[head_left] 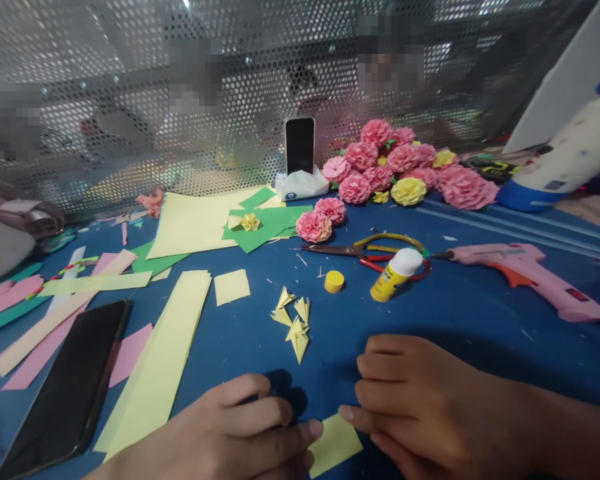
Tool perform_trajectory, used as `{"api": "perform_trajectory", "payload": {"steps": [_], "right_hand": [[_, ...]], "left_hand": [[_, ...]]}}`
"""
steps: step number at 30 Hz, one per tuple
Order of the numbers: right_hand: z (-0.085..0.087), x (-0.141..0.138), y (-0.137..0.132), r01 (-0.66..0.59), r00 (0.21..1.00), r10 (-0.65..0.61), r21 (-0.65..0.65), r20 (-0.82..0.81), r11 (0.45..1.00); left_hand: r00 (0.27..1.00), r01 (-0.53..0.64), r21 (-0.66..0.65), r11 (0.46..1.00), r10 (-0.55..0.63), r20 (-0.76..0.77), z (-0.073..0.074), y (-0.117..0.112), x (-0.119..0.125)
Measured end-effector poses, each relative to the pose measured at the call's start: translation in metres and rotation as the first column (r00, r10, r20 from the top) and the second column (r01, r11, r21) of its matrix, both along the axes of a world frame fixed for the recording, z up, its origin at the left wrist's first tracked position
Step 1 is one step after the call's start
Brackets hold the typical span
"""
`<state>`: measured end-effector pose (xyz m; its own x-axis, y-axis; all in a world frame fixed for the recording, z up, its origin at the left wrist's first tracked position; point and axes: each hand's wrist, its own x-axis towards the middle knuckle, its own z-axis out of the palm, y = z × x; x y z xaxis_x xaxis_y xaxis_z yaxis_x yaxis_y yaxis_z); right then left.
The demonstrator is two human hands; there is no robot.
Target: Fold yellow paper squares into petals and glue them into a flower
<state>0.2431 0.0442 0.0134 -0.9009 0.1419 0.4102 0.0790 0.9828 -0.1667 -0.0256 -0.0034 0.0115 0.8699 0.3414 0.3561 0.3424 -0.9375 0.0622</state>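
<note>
Pinching a paper [336,445] at 6 o'clock between left hand [240,430] and right hand [425,400], both curled narrow. Working on a blue table [480,320], facing glue [396,275] at 1 o'clock, flowers [405,167] at 12, mesh [130,100] beyond.

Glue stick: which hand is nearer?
Right. The right hand sits almost straight below the glue stick in the view, toward the person. The left hand is farther off, down and to its left.
</note>
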Motion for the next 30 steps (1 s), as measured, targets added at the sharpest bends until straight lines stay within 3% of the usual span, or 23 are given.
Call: {"api": "perform_trajectory", "payload": {"steps": [3, 5, 10, 13, 15, 19, 25, 28, 30], "right_hand": [[0.003, 0.0, 0.004, -0.017, 1.0, 0.017, 0.005, 0.002, 1.0], [0.003, 0.0, 0.005, -0.018, 1.0, 0.018, 0.008, 0.01, 1.0], [-0.008, -0.005, 0.002, 0.04, 0.999, -0.04, 0.031, 0.015, 0.999], [-0.016, -0.011, -0.001, 0.095, 0.994, -0.096, 0.008, 0.051, 0.995], [-0.017, -0.013, -0.003, 0.106, 0.99, -0.101, -0.048, 0.095, 0.993], [-0.012, -0.012, -0.004, 0.142, 0.979, -0.11, -0.189, 0.17, 0.972], [-0.004, -0.008, -0.009, 0.248, 0.969, -0.212, -0.483, 0.129, 0.84], [-0.003, -0.008, -0.011, 0.267, 0.963, -0.219, -0.462, 0.155, 0.846], [-0.003, -0.009, -0.011, 0.29, 0.955, -0.234, -0.417, 0.181, 0.861]], "left_hand": [[0.991, 0.088, 0.075, 0.993, -0.079, -0.112, 0.005, -0.003, -0.009], [0.99, 0.085, 0.095, 0.992, -0.073, -0.118, 0.007, -0.004, -0.01], [1.0, -0.008, -0.011, 1.0, 0.008, -0.009, 0.003, -0.005, 0.004], [0.984, -0.131, -0.107, 0.986, 0.143, 0.11, -0.007, -0.005, 0.019], [0.958, -0.219, -0.211, 0.953, 0.251, 0.137, -0.013, -0.006, 0.027], [0.921, -0.28, -0.44, 0.853, 0.368, 0.126, -0.017, -0.009, 0.033], [0.829, -0.288, -0.664, 0.689, 0.527, 0.186, -0.011, -0.008, 0.029], [0.779, -0.277, -0.718, 0.639, 0.587, 0.222, -0.01, -0.008, 0.031], [0.778, -0.299, -0.709, 0.639, 0.594, 0.207, -0.011, -0.007, 0.034]]}}
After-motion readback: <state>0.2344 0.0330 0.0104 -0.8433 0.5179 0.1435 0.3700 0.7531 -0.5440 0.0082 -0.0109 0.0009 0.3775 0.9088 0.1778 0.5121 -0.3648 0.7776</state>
